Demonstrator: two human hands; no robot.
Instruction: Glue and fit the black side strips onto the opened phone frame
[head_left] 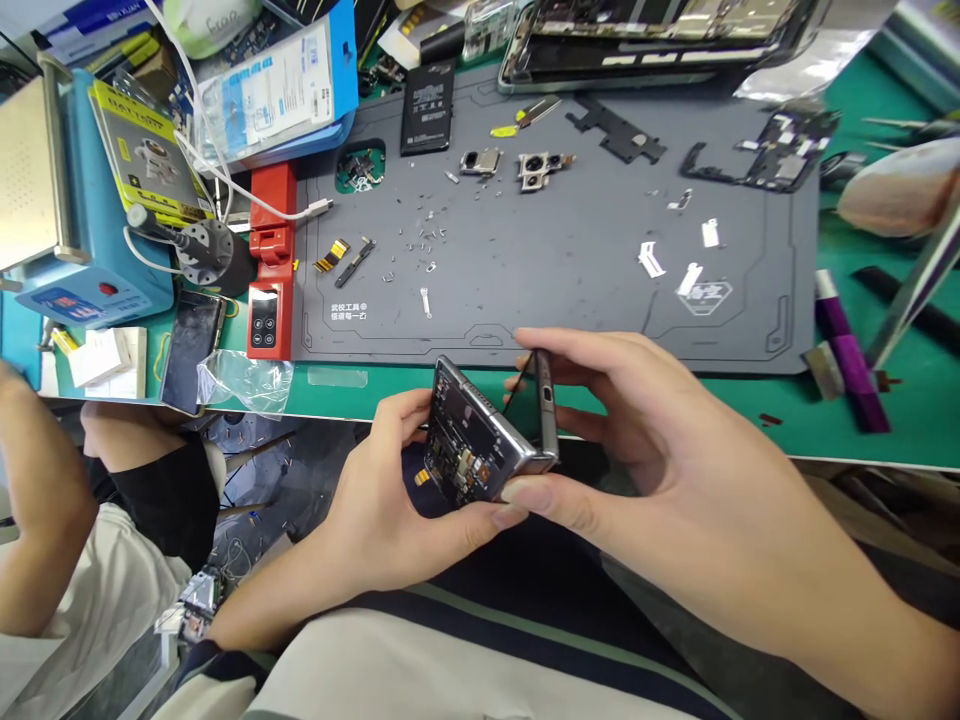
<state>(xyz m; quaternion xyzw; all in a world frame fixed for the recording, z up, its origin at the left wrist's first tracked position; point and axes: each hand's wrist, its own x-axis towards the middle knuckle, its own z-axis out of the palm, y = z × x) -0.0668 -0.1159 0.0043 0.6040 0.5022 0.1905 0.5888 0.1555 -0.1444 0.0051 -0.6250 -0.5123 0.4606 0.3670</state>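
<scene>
Nearest the camera, pale clothing (420, 670) is seen over the lap. Just beyond it, above the lap and in front of the near edge of the green bench (720, 410), the folding phone body (469, 430) is held off the surface between both hands.

Its two parts are set at an angle and meet at the near right corner, with the gap opened toward the far side. The left part's long silver edge runs from far left to near right; the right part is seen almost edge-on, with a port in its rim. Exposed circuitry is turned toward the near left.

By the left hand (405, 500), partly closed, the left part is gripped, fingers behind and thumb along the near edge. By the right hand (637, 430), curved more widely, the right part is spanned, its thumb placed at the joined corner. The joint is thus nearer the right hand. Finger contact behind the right part cannot be fully told.

On the grey mat (592, 270), well beyond the hands, a battery (427, 110), a camera module (538, 172), a black plate (622, 135) and scattered screws are noted.
</scene>
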